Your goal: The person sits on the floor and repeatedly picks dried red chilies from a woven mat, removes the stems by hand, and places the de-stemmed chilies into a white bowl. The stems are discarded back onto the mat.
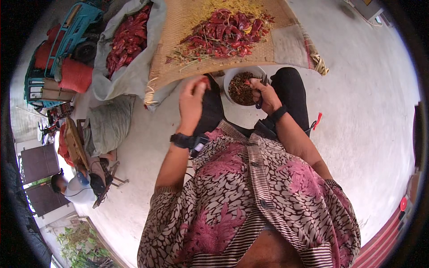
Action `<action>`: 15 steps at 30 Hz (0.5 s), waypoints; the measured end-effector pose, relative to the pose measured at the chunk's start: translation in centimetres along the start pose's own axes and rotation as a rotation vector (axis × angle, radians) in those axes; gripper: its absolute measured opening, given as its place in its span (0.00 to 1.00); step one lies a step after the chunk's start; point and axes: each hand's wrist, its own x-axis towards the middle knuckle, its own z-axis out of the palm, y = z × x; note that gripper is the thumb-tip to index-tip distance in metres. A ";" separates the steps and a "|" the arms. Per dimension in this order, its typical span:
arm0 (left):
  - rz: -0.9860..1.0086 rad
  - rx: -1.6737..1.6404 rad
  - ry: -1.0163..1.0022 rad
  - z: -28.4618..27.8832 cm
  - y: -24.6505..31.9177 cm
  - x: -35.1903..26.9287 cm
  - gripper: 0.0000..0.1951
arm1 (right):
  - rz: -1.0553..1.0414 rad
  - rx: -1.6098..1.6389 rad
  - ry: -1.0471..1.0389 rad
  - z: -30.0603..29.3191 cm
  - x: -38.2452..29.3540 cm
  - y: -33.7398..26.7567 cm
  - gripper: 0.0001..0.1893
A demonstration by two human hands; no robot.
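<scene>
My left hand [192, 104] is raised just off the near left edge of a woven mat [281, 25], its fingers closed on a red chili [205, 81], partly hidden and blurred. Dark-handled scissors [264, 80] are gripped in my right hand [268, 97], and a red bit shows at its fingertips. That hand is over the right side of a white bucket [226, 79] between my knees. Brown-red stems and scraps [241, 89] lie in the bucket. On the mat, dried red chilies [221, 31] form a pile, with loose stems and yellow seeds [204, 10] around it.
An open pale sack [100, 83] of red chilies [130, 37] stands left of the mat. Beyond are a red sack [76, 75], a teal cargo vehicle [67, 37] and a grey-green sack [109, 125]. A person [78, 191] sits at the lower left. Concrete floor [362, 110] extends rightward.
</scene>
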 end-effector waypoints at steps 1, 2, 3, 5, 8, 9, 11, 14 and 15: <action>-0.111 -0.014 0.020 -1.7 1.8 0.7 0.10 | -0.016 -0.006 0.025 0.1 -0.1 0.0 0.07; -0.066 0.044 0.111 -3.3 4.6 1.6 0.10 | -0.013 -0.032 0.051 0.0 -0.2 0.0 0.06; -0.018 0.096 0.204 -4.9 6.0 2.3 0.10 | -0.015 -0.063 0.079 -0.1 -0.2 0.0 0.06; 0.218 0.309 0.379 -10.7 3.1 6.0 0.12 | -0.016 -0.122 0.094 0.4 -0.2 0.0 0.08; 0.299 0.440 0.562 -17.9 3.4 11.5 0.21 | -0.030 -0.231 0.077 0.1 0.4 0.6 0.13; 0.449 0.654 0.611 -20.3 3.2 13.2 0.25 | -0.016 -0.245 0.120 0.0 0.3 0.7 0.11; 0.363 0.753 0.646 -24.2 0.3 15.3 0.25 | 0.009 -0.267 0.192 0.6 -0.1 1.2 0.09; 0.323 0.573 0.301 -18.2 2.5 15.5 0.23 | 0.035 -0.148 0.298 -1.9 1.2 2.0 0.04; 0.263 0.515 0.177 -16.4 1.8 14.9 0.20 | 0.068 -0.129 0.286 -1.8 1.3 2.4 0.05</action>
